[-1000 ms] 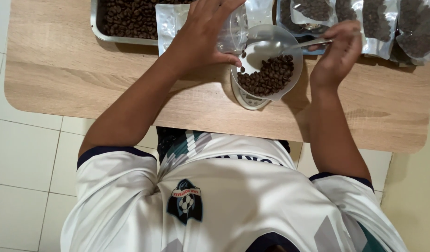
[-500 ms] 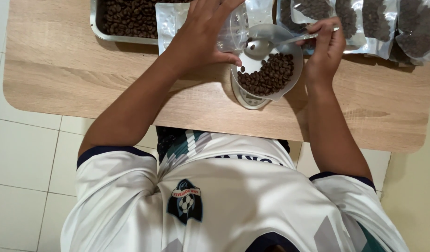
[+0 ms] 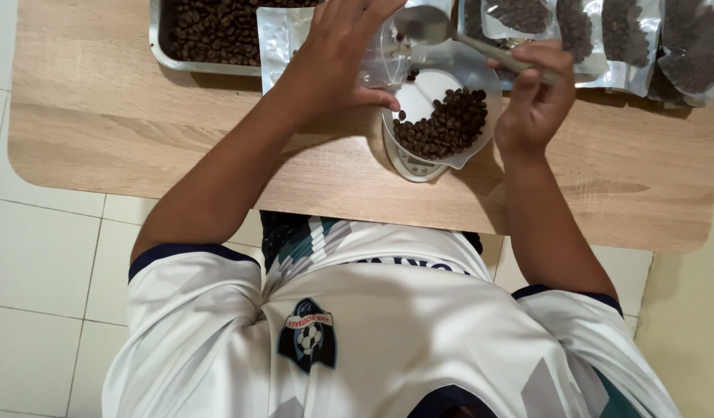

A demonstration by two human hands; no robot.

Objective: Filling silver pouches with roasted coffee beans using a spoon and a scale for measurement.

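Head view shows my right hand pinching a spoon above the bowl of beans while my left hand grips a clear bag beside it; a tilt could spill beans.

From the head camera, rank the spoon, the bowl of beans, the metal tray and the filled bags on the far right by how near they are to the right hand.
1. Spoon: held in the right hand.
2. Bowl: just to the hand's left, on the scale.
3. Filled bags: along the table's back edge, to its right.
4. Metal tray: far left, beyond the left hand.
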